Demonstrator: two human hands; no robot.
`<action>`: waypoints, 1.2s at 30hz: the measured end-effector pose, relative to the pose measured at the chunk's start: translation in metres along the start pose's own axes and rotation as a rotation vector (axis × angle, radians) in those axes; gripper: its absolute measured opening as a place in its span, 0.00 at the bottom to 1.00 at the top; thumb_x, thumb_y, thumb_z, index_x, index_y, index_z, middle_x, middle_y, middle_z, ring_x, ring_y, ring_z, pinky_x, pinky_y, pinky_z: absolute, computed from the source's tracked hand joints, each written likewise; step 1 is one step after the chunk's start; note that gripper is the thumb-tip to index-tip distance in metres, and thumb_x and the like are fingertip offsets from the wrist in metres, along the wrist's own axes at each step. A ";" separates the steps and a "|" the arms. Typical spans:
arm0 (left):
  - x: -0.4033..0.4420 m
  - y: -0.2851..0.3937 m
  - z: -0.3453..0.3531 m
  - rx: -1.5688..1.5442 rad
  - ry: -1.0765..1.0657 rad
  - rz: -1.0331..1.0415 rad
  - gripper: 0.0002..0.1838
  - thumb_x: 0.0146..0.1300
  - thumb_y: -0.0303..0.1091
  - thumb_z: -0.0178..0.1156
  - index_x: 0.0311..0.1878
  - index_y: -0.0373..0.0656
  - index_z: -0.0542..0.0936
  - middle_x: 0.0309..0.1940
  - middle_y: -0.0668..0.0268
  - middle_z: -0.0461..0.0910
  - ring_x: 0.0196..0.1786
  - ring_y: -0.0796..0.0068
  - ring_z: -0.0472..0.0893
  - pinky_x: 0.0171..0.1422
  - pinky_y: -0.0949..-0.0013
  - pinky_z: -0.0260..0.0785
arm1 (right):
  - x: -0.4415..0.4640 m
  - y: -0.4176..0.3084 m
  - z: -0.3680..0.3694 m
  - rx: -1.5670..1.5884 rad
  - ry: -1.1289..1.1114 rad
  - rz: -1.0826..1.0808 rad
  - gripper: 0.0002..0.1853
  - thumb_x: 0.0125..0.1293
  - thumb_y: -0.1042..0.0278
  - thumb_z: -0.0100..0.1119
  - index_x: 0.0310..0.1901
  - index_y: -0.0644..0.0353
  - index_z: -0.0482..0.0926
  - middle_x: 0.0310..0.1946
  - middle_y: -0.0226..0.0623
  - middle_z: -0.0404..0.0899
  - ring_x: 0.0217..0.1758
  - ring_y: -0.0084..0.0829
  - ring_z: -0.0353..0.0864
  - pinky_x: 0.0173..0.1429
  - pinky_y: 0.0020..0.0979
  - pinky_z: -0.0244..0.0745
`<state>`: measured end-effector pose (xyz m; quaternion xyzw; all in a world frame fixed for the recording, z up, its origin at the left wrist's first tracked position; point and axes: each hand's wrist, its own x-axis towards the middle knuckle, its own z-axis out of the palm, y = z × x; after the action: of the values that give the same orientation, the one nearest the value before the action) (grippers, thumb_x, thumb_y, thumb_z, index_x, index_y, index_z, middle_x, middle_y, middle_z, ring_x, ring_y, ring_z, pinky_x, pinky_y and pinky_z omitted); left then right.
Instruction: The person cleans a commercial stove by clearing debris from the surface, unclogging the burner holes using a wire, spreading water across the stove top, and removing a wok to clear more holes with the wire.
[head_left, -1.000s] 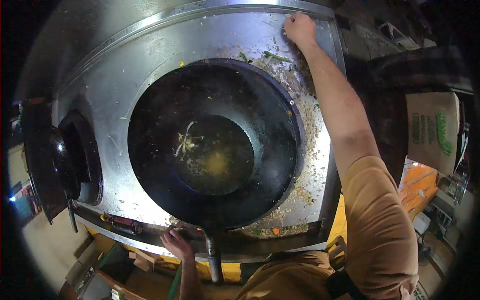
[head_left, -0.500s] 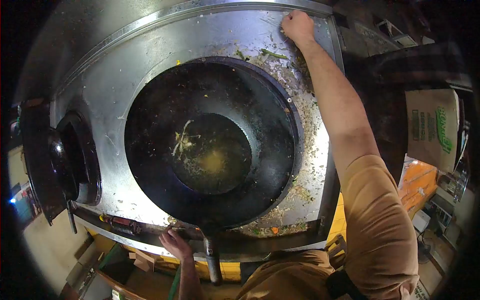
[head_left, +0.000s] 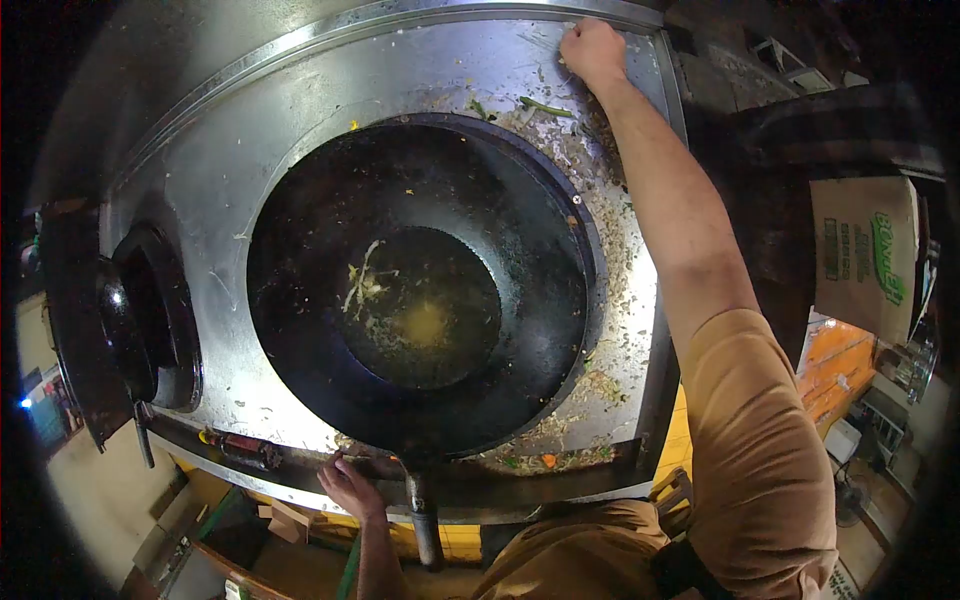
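A large black wok [head_left: 420,285] sits on the steel stove top [head_left: 215,235], with cloudy liquid and pale vegetable scraps [head_left: 364,278] in its bottom. Its handle [head_left: 424,525] points toward my body. My left hand [head_left: 350,487] is at the stove's front edge, left of the handle, fingers curled in a grip; what is under them is hidden. At the far right corner my right hand [head_left: 594,52] is closed in a fist by the back rim. Whatever it holds is hidden. A green stem [head_left: 546,107] lies on the steel nearby.
Food scraps [head_left: 612,300] litter the steel right of the wok. A second black wok [head_left: 130,325] stands at the left. A red cylindrical object [head_left: 243,448] lies in the front channel. A cardboard box [head_left: 862,250] is at the right.
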<state>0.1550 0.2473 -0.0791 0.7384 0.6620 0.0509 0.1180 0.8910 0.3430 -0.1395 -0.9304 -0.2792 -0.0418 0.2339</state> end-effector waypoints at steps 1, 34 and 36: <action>0.000 0.000 0.000 0.000 0.000 0.001 0.20 0.76 0.43 0.45 0.45 0.35 0.79 0.40 0.49 0.75 0.48 0.47 0.73 0.56 0.48 0.64 | 0.000 -0.001 -0.001 0.008 -0.012 0.015 0.16 0.59 0.57 0.55 0.38 0.60 0.86 0.39 0.51 0.85 0.47 0.52 0.84 0.57 0.44 0.76; 0.000 0.006 -0.002 -0.037 0.001 0.011 0.19 0.75 0.40 0.44 0.46 0.34 0.79 0.40 0.48 0.75 0.47 0.45 0.73 0.54 0.47 0.63 | 0.008 -0.009 0.000 -0.076 -0.029 0.060 0.15 0.60 0.59 0.56 0.42 0.57 0.86 0.42 0.52 0.85 0.49 0.51 0.84 0.58 0.45 0.77; -0.001 -0.002 0.000 -0.048 -0.014 -0.011 0.19 0.75 0.40 0.44 0.46 0.35 0.79 0.39 0.48 0.75 0.46 0.45 0.72 0.54 0.47 0.62 | 0.011 -0.002 0.019 -0.048 0.071 -0.027 0.14 0.61 0.61 0.56 0.36 0.62 0.85 0.37 0.56 0.84 0.43 0.56 0.84 0.53 0.48 0.77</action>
<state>0.1534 0.2468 -0.0797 0.7319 0.6639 0.0610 0.1408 0.8985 0.3585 -0.1530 -0.9298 -0.2822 -0.0847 0.2207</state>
